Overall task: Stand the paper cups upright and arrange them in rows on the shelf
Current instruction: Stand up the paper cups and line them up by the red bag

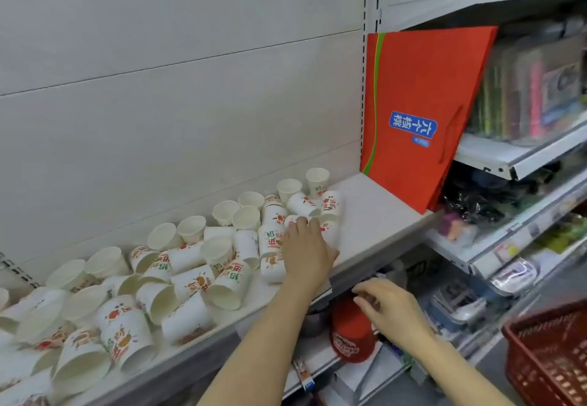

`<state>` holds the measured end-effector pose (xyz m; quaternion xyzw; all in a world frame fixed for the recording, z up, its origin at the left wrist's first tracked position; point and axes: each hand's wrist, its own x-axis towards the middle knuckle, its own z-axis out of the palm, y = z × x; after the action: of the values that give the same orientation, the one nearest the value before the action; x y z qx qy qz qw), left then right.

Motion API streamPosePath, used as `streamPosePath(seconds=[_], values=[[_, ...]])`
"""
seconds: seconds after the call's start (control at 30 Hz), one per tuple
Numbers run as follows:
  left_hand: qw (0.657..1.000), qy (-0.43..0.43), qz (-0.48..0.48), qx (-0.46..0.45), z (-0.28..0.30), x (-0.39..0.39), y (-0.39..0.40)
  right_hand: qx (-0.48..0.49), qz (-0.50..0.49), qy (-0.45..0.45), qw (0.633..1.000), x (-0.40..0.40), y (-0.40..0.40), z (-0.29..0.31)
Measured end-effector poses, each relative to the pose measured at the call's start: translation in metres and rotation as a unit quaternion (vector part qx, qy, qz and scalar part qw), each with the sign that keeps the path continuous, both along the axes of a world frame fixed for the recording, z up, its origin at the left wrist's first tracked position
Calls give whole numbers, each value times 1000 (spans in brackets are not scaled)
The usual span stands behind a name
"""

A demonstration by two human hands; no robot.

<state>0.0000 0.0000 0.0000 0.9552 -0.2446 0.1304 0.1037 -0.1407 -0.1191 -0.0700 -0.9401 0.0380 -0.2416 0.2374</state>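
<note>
Many white paper cups with red and green print cover the white shelf (371, 215). Several stand upright along the back wall, such as one paper cup (317, 180) at the right end of that line. Most lie tipped over in a pile (190, 282) across the middle and left. My left hand (305, 250) reaches over the right part of the pile, its fingers and thumb curled round a lying cup (331, 232). My right hand (392, 309) hovers below the shelf's front edge, fingers loosely curled and holding nothing.
A red paper bag (422, 104) leans at the shelf's right end. Beyond it, further shelves hold packaged goods. A red lidded tub (351, 332) sits on the shelf below my right hand. A red plastic basket (552, 358) is at the lower right.
</note>
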Motion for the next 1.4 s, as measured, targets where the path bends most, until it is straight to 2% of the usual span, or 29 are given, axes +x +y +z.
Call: streamPosePath(seconds=[0.13, 0.23, 0.3, 0.4, 0.5, 0.63, 0.73, 0.87, 0.93, 1.07, 1.17, 1.4], values=[[995, 24, 75, 57, -9, 12, -20, -21, 28, 22, 999, 21, -32, 13], [994, 31, 89, 55, -23, 18, -22, -37, 52, 33, 997, 42, -55, 24], [995, 28, 90, 31, -23, 21, -23, -7, 53, 69, 996, 63, -68, 32], [996, 51, 78, -18, -12, 23, -19, 125, -17, 84, 989, 102, -82, 46], [995, 62, 55, -60, 3, 33, -10, 240, -101, 135, 956, 152, -93, 53], [992, 79, 27, -98, 22, 50, 4, 258, -196, 198, 925, 207, -91, 55], [987, 90, 5, -134, 34, 69, 8, 278, -212, 213, 912, 230, -87, 47], [977, 129, -4, -169, 44, 92, -3, 310, -196, 164, 916, 235, -96, 36], [969, 158, -33, -189, 48, 103, -17, 328, -197, 91, 919, 230, -108, 38], [966, 146, -79, -199, 55, 130, -62, 322, -200, -26, 925, 213, -137, 44], [976, 132, -96, -144, 54, 158, -114, 310, -210, -55, 926, 208, -159, 42], [994, 83, -65, 42, 23, 208, -199, 266, -168, -48, 948, 211, -188, 35]])
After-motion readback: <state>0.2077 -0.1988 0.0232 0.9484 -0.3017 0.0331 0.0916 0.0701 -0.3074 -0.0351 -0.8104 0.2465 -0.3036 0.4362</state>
